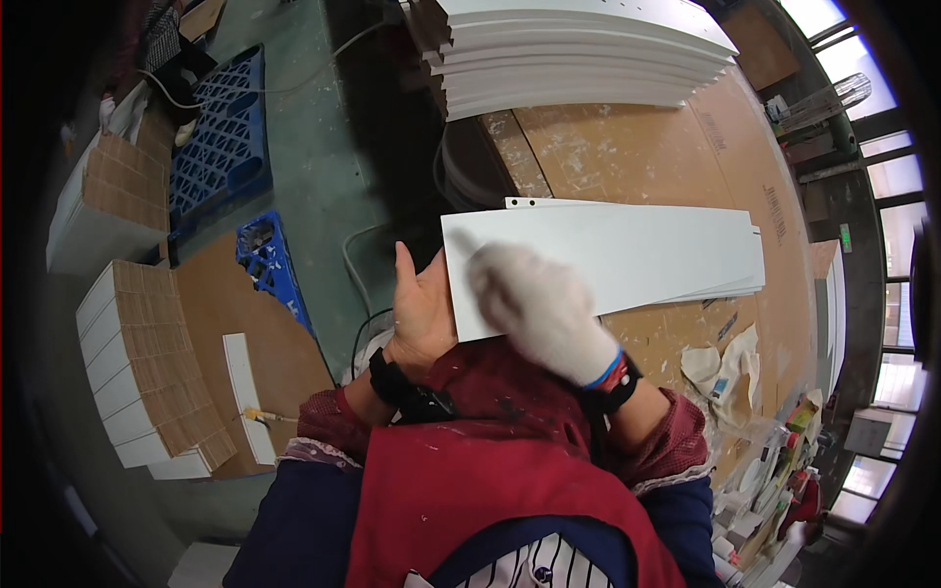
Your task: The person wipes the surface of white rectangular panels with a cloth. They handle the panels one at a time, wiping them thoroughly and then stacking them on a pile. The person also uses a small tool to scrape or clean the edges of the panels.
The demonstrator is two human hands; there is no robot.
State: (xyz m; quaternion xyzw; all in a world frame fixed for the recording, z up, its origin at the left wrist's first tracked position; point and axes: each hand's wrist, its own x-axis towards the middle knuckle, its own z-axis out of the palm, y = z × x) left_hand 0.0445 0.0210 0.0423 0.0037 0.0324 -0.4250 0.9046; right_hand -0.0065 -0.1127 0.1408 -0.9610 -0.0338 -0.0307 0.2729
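Observation:
A long white panel lies across the front of the table, on top of one or more similar panels whose edges show beneath it. My bare left hand is at the panel's left end, palm against the edge and thumb stretched up; its other fingers are partly hidden by the panel. On the panel's upper face, near that end, my right hand wears a white glove and is smeared by motion. Its fingers look curled in, with a greyish blur at their tips; what they hold, if anything, cannot be made out.
Stacked white panels stand at the table's far side. The cardboard-covered table carries crumpled pale cloth at right, beside clutter. On the left floor are stacked boards, a blue plastic pallet and a white strip.

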